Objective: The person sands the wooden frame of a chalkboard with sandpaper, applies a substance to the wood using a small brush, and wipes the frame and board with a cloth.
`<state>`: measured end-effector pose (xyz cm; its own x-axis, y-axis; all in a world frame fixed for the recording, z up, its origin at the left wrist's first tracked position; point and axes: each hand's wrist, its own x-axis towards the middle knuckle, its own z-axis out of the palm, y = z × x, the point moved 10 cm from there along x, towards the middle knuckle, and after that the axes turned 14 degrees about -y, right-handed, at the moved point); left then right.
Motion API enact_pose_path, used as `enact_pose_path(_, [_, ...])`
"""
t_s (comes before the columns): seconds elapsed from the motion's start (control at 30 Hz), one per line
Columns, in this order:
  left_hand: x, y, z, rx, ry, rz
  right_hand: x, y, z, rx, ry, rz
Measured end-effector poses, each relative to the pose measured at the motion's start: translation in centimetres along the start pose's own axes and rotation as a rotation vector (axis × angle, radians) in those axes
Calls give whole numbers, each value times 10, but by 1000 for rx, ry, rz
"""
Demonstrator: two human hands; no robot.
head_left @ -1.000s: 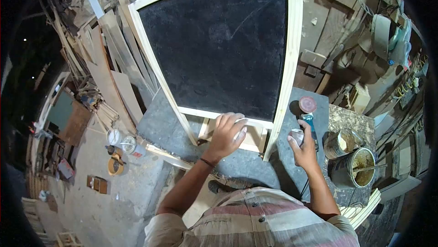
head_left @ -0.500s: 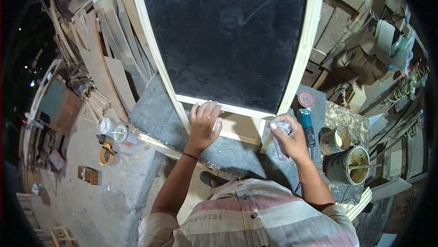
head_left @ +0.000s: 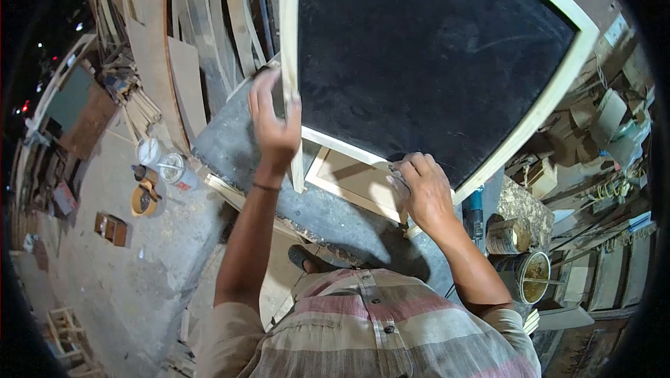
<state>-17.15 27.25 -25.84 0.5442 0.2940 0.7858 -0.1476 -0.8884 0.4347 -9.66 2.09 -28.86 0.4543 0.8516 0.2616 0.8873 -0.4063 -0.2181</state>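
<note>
A chalkboard (head_left: 433, 64) with a black face and a pale wooden frame leans upright on the grey workbench (head_left: 335, 217). My left hand (head_left: 276, 123) is at the frame's left rail, thumb against the wood and fingers curved round its outer side. Pinched in my right hand (head_left: 427, 193) is a folded greyish sheet (head_left: 399, 181) that looks like sandpaper, pressed at the bottom rail. Most of the sheet is hidden by my fingers. Beneath that rail a smaller wooden frame with a tan panel (head_left: 359, 179) shows.
A teal power tool (head_left: 474, 214) lies right of my right hand. Farther right stand a tin (head_left: 508, 235) and a bucket (head_left: 536, 273) with a stick in it. Containers (head_left: 174, 170) and a small wooden box (head_left: 111, 229) are at left. Boards (head_left: 185, 78) lean behind.
The chalkboard has turned and shifted right in view. My left hand has gone from the bottom rail to the left rail. My right hand has brought the sheet up to the bottom rail.
</note>
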Motion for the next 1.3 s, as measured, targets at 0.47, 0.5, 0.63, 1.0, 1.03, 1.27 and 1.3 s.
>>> enact_pose_path(0.47, [172,-16,17,-685,-116,43,47,-20,38,-82,-18,60])
enact_pose_path(0.5, [173,-20,19,-693,-115,37,50,-20,40,-105,-26,68])
enact_pose_path(0.63, [169,-32,26,-752,-142,27,55,-21,42,-129,-35,103])
enact_pose_path(1.0, [167,-41,38,-815,-134,93,63,-22,54,-200,-67,113])
enact_pose_path(1.03, [167,-42,35,-820,-131,86,64,-22,56,-204,-76,113])
enact_pose_path(1.27, [164,-41,37,-844,-104,89,90,-46,70,-233,-92,16])
enact_pose_path(1.3, [165,-41,31,-844,-103,88,99,-54,77,-229,-85,-22])
